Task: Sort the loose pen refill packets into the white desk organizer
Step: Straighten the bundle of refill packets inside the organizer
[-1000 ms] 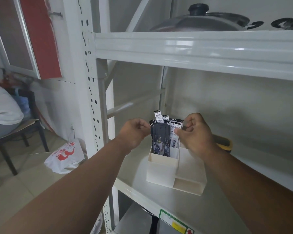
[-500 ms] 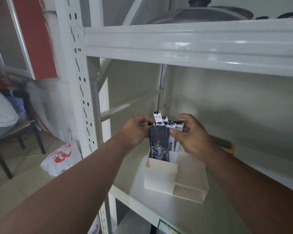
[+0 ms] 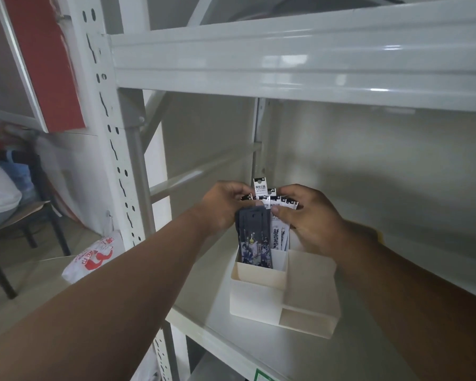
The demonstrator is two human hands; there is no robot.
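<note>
A white desk organizer [image 3: 259,295] with stepped compartments stands on the white metal shelf [image 3: 204,287]. Several pen refill packets [image 3: 254,240] stand upright in its tall left compartment, a dark illustrated one in front and white-and-black ones behind. My left hand [image 3: 220,207] grips the packets' upper left side, fingers curled over their tops. My right hand [image 3: 305,215] pinches the tops of the white packets from the right. The lower right compartments look empty.
A shelf beam [image 3: 300,59] crosses overhead, close above my hands. The perforated upright post [image 3: 113,149] stands left of the organizer. A white and red plastic bag [image 3: 91,257] lies on the floor beyond it, near a chair [image 3: 25,215].
Both hands have closed in tighter round the tops of the packets, which stay in the tall compartment. The view has tilted down slightly, so the pot above is out of view.
</note>
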